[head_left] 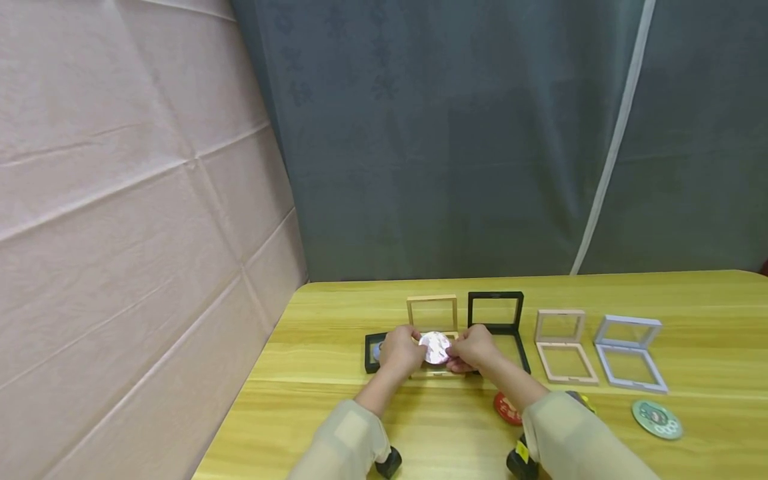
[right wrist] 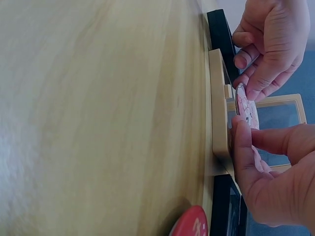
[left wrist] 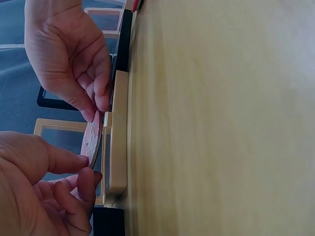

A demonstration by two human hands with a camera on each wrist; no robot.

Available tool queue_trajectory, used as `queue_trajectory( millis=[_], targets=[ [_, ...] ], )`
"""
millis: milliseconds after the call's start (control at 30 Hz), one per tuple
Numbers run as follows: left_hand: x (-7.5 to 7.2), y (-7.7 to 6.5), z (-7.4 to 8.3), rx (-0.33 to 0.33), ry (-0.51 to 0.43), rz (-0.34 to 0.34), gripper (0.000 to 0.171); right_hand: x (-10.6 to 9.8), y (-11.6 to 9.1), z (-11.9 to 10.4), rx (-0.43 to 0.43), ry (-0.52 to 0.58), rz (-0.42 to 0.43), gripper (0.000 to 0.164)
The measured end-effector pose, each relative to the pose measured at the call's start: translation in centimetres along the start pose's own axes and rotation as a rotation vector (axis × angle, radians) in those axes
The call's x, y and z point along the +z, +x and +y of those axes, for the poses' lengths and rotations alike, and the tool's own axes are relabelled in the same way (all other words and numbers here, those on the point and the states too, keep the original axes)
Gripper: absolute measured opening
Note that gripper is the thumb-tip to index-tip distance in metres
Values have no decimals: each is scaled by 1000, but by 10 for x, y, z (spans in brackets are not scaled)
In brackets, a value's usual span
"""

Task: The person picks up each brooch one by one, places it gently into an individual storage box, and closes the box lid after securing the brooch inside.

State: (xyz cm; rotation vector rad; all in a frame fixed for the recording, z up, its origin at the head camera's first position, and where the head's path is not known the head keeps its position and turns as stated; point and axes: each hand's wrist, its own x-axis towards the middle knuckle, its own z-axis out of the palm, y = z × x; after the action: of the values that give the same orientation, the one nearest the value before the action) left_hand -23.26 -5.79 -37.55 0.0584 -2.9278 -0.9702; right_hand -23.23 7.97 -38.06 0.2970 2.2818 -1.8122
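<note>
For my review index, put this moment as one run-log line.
left hand: pinches pink disc | right hand: pinches disc's opposite edge | disc: above open tan frame, contact unclear | nearby: red disc on table

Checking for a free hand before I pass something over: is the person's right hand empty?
No, the right hand pinches the edge of the round pinkish disc, opposite the left hand.
</note>
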Motion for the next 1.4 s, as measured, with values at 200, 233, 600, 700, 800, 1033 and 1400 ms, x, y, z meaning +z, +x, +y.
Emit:
queue_trajectory(
  millis=[200,233,600,700,800,1033,1400],
  targets=[
    [1,0,1,-7,26,-9,12,-1,-1,1,-16,-2,-4,4],
    [0,0,2,-6,27,-11,11,-1,0,1,-15,-4,-3,4],
    [0,0,2,18,71,-8,11,-2,2,2,10,-24,-12,6],
    [1,0,2,19,80,-6,15,-2,2,1,6,-29,-13,5],
    [1,0,2,22,93,-9,19,-2,1,1,1,-34,-15,5],
    [2,0,3,32,115,-18,35,-2,3,1,-6,-50,-18,5],
    [2,-1,4,73,129,-25,43,-2,3,1,-7,-71,-19,7]
  ],
)
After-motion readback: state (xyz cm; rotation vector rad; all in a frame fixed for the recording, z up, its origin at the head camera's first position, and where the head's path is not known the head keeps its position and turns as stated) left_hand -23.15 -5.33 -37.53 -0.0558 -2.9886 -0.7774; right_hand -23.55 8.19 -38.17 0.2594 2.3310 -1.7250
